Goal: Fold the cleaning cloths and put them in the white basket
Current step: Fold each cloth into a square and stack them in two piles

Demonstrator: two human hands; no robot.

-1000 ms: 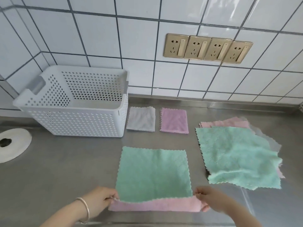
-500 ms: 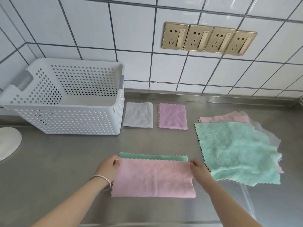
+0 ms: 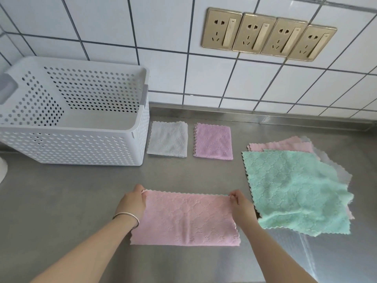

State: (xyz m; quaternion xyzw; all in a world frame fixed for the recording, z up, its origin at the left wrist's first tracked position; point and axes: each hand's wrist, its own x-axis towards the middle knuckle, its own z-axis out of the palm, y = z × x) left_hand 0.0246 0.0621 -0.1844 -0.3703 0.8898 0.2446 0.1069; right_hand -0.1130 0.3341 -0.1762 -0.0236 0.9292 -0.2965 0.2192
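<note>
1. Cloth is being folded on the steel counter (image 3: 61,211). The pink cloth (image 3: 185,219) lies flat near the front edge, folded once in half, with its fold line along the near side.
2. The far left corner is pinched by the left hand (image 3: 132,203). The far right corner is pinched by the right hand (image 3: 240,205). The fingers of both hands are curled onto the corners, and nothing else is held.
3. The cloth looks soft, light and floppy. It would likely sag if it were lifted by one corner only, so two corners are best held together. It cannot be broken, and it is not thought to be slippery.
4. The long side of the pink cloth runs left to right, along the tiled wall. Its short side points away, toward the wall.
5. For the next fold, the two short ends would likely be brought together, so a small square is made.
6. The white basket (image 3: 85,148) stands at the back left, well apart from the hands. No cloth can be seen inside it.
7. A folded grey cloth (image 3: 167,139) sits just beside the basket. A folded purple cloth (image 3: 213,141) sits next to that.
8. A loose pile with a green cloth (image 3: 293,190) on top waits on the right.
</note>
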